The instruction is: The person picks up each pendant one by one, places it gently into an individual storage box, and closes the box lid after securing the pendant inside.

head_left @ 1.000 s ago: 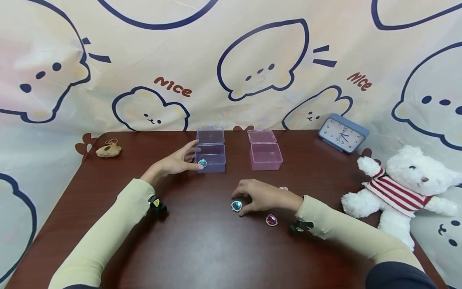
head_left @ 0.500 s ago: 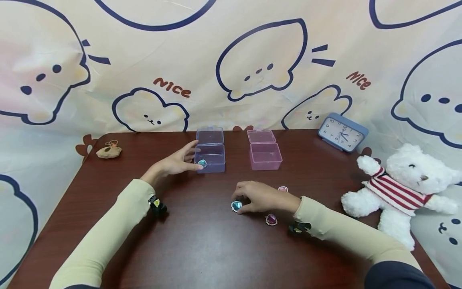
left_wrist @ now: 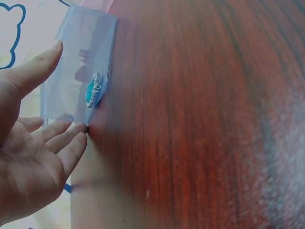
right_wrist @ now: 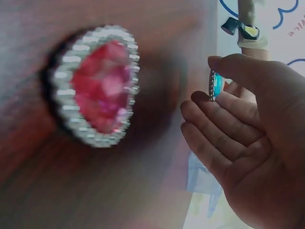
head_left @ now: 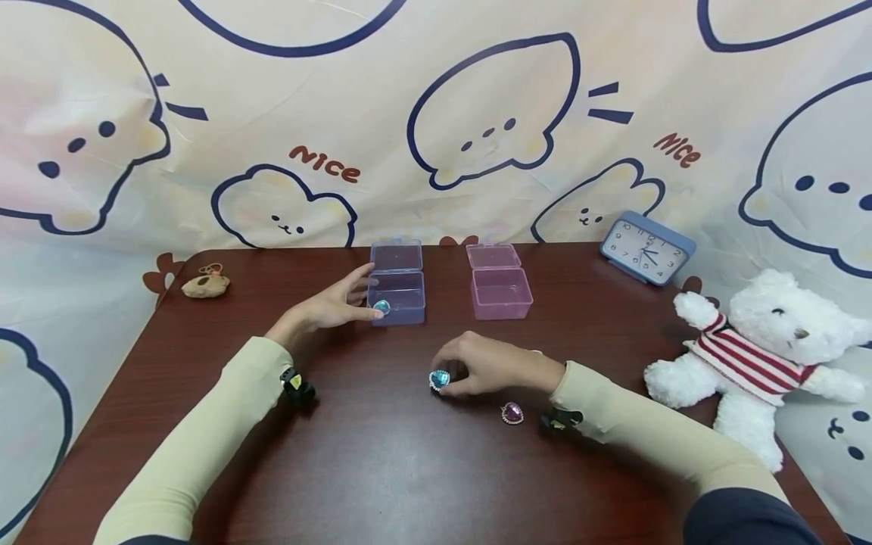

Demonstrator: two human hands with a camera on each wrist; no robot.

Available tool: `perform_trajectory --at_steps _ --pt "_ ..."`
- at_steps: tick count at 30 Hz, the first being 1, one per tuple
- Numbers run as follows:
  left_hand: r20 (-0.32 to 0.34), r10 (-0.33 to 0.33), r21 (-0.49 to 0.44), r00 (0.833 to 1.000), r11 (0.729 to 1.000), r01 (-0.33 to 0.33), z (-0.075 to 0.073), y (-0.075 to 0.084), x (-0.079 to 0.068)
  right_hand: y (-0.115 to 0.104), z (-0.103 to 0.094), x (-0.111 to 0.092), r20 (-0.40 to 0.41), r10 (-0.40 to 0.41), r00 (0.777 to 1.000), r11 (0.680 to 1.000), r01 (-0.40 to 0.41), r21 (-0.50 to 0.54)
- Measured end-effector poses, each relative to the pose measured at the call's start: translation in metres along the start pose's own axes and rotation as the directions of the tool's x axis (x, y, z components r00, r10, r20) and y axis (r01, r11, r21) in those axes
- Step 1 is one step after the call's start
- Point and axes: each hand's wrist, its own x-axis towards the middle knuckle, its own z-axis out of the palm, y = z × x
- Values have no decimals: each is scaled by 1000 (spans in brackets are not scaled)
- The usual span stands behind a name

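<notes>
My right hand (head_left: 487, 365) pinches a blue heart-shaped gem (head_left: 439, 380) with a beaded silver rim between thumb and index finger, close over the table; in the right wrist view its other fingers extend beside the gem (right_wrist: 218, 86). My left hand (head_left: 334, 301) is at the left end of a lidded translucent blue box (head_left: 407, 312), thumb at the front and fairly straight fingers by the side. Inside that box lies another blue gem (head_left: 382, 307), also visible through the wall in the left wrist view. A magenta heart gem (head_left: 512, 413) lies below my right wrist.
A pink box (head_left: 502, 305) with its lid raised stands right of the blue one. Behind my right wrist, a pale gem (head_left: 537, 351) barely shows. A blue clock (head_left: 647, 250) and a white teddy bear (head_left: 756, 356) occupy the right side; a small beige pouch-like item (head_left: 206, 284) lies far left.
My right hand has shifted slightly left and upward in the head view, carrying the blue gem. The pale gem behind the wrist is now more hidden. My left hand stays in place.
</notes>
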Motion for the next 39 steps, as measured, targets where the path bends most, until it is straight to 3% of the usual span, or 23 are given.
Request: perform_trajectory --at_steps 17,27,35,39 --pt "2 -9 -55 1000 998 9 4 -4 -2 11 -31 25 -151 33 988 998 -26 51" --pt "13 -11 -33 1000 999 12 -1 0 1 20 -46 41 -262 112 959 992 -92 89" --pt "11 -21 -30 1000 999 21 0 2 2 34 -48 50 -282 196 939 976 -158 154" --pt "18 -17 -35 1000 999 18 1 2 1 40 -48 55 -305 212 929 976 -186 111"
